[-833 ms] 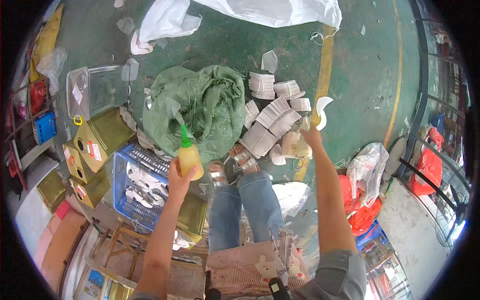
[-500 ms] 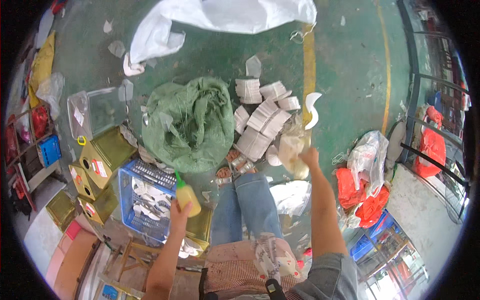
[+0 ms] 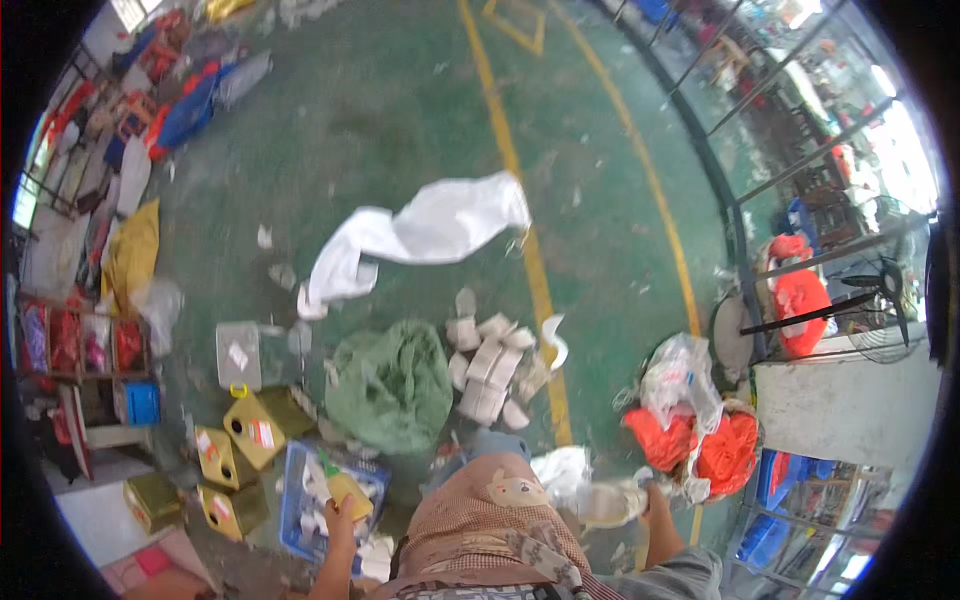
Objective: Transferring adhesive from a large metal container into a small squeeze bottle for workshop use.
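My left hand grips a pale yellow squeeze bottle with a green nozzle, held above a blue plastic crate. White cut pieces lie in that crate. At the lower right my right hand is closed on a pale, see-through thing; motion blur hides its kind. Ahead of my lap sit bundled stacks of whitish flat pieces on the floor. To their left slumps a green woven sack. A white plastic bag lies near my right hand.
Several square metal cans stand at left near a clear plastic box. A long white sheet lies on the green floor ahead. Red and white bags sit at right, near a black fan.
The view has tilted up and shows more floor ahead. My right hand has drawn the pale see-through thing back from beside the stacks toward my right side. The left hand still holds the bottle.
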### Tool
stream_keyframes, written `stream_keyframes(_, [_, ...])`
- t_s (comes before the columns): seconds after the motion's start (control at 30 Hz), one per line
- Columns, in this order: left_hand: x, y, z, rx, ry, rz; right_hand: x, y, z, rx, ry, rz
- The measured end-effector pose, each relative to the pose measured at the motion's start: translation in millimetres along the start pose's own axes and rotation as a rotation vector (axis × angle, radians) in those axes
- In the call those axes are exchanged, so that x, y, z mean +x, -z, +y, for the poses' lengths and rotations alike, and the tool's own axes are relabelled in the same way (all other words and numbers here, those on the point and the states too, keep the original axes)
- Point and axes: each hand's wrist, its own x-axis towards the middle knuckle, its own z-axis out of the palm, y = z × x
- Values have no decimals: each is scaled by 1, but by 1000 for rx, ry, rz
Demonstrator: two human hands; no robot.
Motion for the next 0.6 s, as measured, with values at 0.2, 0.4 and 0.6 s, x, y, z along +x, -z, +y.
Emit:
stream_keyframes(0.2, [-1, -133, 97, -74, -209, -256, -9, 86, -87, 217, -68, -190])
stream_keyframes(0.4, [-38, -342, 185, -21, -322, -424, 67, 29, -285, 139, 370, -288])
stream_keyframes(0.6, [-115, -572, 244, -186, -254, -537, 69, -57, -430, 53, 691, -284])
